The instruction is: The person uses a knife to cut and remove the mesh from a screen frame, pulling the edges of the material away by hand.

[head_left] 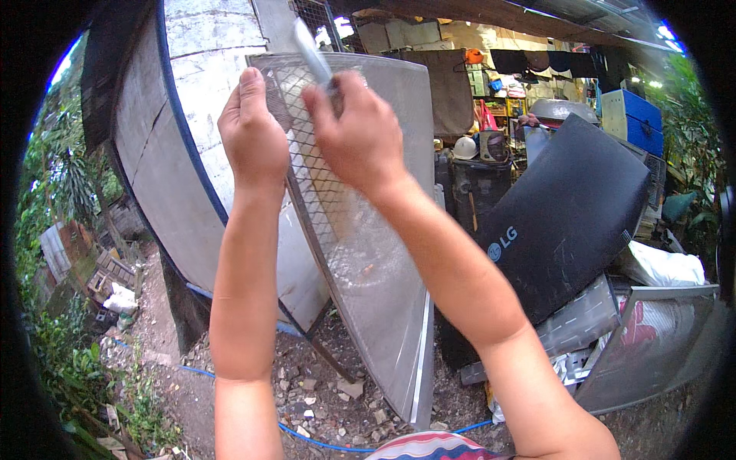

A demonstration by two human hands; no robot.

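Knife sits in the curled right hand, upper centre of frame; left hand grips the left edge of the mesh panel, centre. A slip on the wire could cut the nearby left hand.

This was a cluttered outdoor yard beside an open-fronted shelter, shown by stony grey-brown ground, green leafy plants, dark cloths hanging in a row, and a leaning black rectangular panel.
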